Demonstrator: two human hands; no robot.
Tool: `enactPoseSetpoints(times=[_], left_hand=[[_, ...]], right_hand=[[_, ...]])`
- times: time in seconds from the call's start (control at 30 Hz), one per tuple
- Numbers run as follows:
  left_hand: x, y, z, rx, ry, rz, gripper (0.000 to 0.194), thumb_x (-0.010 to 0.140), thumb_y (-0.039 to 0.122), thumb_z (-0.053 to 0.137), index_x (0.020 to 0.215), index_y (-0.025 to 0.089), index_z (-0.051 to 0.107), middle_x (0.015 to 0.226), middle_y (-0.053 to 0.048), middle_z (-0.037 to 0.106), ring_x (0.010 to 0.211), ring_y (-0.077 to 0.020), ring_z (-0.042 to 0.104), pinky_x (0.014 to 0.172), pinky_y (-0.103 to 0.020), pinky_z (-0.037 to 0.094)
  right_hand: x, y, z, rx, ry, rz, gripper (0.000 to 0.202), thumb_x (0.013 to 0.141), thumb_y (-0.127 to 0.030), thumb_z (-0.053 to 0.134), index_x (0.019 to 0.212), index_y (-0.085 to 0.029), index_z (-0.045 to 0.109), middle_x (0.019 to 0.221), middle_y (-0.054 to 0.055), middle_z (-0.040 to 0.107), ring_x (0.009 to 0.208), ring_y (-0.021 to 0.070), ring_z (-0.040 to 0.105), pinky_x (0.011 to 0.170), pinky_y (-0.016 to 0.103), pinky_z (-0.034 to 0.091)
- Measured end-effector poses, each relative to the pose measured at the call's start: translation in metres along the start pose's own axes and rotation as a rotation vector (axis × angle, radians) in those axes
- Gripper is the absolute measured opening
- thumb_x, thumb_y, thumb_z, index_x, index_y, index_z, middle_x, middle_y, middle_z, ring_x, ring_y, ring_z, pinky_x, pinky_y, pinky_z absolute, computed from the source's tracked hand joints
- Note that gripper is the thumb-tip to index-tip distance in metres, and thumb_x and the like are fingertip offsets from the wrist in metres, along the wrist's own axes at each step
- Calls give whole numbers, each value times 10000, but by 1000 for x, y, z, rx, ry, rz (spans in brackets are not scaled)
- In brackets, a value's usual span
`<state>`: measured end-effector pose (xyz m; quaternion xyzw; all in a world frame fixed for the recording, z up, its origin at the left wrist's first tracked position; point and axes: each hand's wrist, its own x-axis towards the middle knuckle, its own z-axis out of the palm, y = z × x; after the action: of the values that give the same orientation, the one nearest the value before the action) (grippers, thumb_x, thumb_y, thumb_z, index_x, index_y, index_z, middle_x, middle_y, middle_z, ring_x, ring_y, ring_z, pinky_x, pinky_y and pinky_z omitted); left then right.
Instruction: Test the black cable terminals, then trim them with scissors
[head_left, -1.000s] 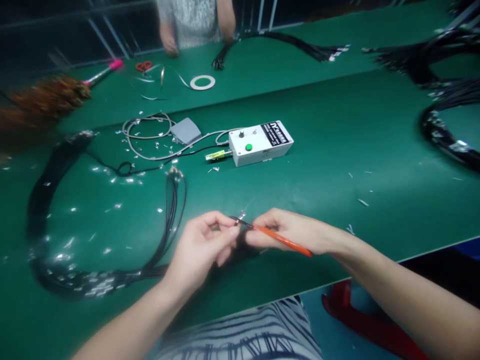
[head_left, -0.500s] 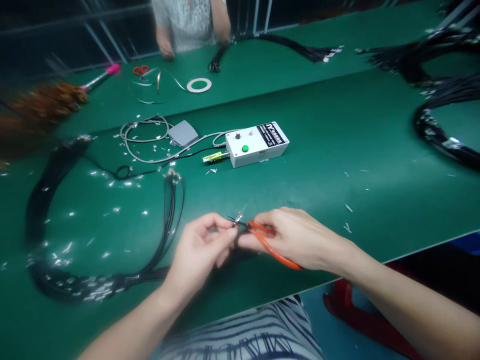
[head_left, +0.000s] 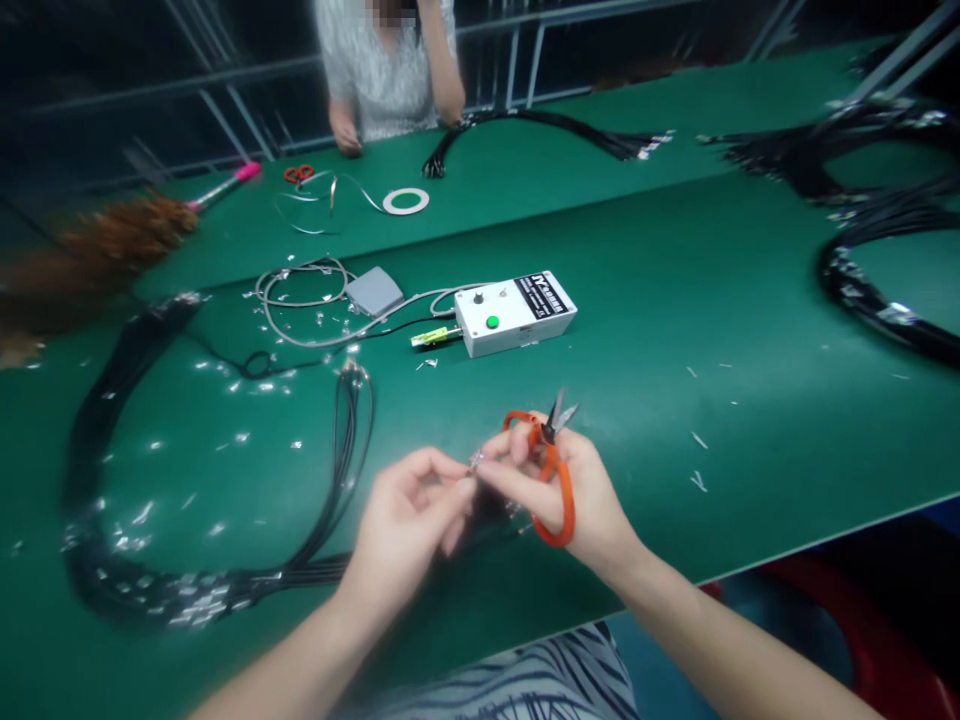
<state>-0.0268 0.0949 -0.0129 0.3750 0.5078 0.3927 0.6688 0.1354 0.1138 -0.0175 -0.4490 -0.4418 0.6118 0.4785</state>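
Note:
My left hand [head_left: 416, 510] pinches the end of a thin black cable between thumb and fingertips. The cable belongs to a long black cable bundle [head_left: 247, 578] that curves round on the left and passes under this hand. My right hand [head_left: 581, 490] carries orange-handled scissors [head_left: 556, 480] against its palm, their blades parted and pointing up, away from the cable. With thumb and forefinger it touches a small shiny piece [head_left: 475, 460] at the cable tip. Blur hides the detail there. More cable ends lie partly hidden beneath my hands.
Beyond my hands stands a white control box [head_left: 514, 315], wired to a grey pedal [head_left: 375, 291]. Clear scraps [head_left: 699, 440] litter the green table. A tape roll [head_left: 406, 201], red scissors [head_left: 298, 174] and a brown duster [head_left: 112, 250] lie farther back. Cable coils [head_left: 885, 290] occupy the right; a person [head_left: 390, 70] sits opposite.
The scissors have swung from the cable tip to upright in my right palm. My right thumb and forefinger have come to the tip. My left hand keeps its pinch; the view has tilted up slightly.

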Motion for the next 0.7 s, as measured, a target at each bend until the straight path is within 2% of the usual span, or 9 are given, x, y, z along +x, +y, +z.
enactPoseSetpoints(times=[0.13,0.23,0.3,0.37,0.47,0.53,0.6,0.7], left_hand=[[0,-3,5,7,18,-1,242,802,334,716,808,148,562,497,74,478,396,-29,387,400,-141,270],[0,-4,7,35,71,57,230,771,292,752,844,148,588,632,43,548,452,-24,425,414,-133,291],[1,-3,5,22,58,66,217,773,281,752,830,144,594,672,28,579,458,-21,443,418,-129,301],[3,-1,-2,-36,-50,-6,206,807,299,717,798,130,601,619,15,598,410,-20,437,400,-132,285],[8,2,-14,-169,-354,-194,230,837,329,669,801,104,639,543,-20,624,322,-29,405,345,-147,234],[11,5,-20,-247,-483,-280,242,841,334,655,803,96,655,484,-14,600,283,-29,368,318,-151,189],[13,6,-21,-284,-460,-287,225,845,319,652,808,97,654,471,-3,591,278,-23,363,319,-146,175],[13,7,-17,-261,-302,-215,203,832,303,676,816,104,637,517,-9,630,297,-18,405,346,-138,197]], right_hand=[[1,5,7,69,55,9,334,689,-235,780,683,-212,447,757,-8,677,679,135,644,628,251,494],[0,8,8,75,107,-5,326,686,-190,753,681,-215,427,735,-19,658,626,112,609,592,234,477],[0,9,10,85,117,-9,324,686,-173,733,683,-217,412,727,-23,653,589,96,577,570,225,460],[1,12,12,106,71,8,326,696,-178,717,691,-222,393,721,-24,652,561,91,558,554,226,448],[9,18,13,84,-7,-3,338,709,-216,716,691,-227,379,721,-19,645,579,105,567,572,240,453],[18,23,10,-21,-3,-62,312,727,-255,712,695,-225,403,747,-5,645,628,122,585,610,255,465],[29,25,2,-255,65,-118,248,755,-295,695,722,-223,460,741,-1,636,658,142,589,638,274,465],[38,22,-12,-555,148,-136,158,796,-309,657,771,-226,526,754,7,656,692,168,606,680,308,469]])
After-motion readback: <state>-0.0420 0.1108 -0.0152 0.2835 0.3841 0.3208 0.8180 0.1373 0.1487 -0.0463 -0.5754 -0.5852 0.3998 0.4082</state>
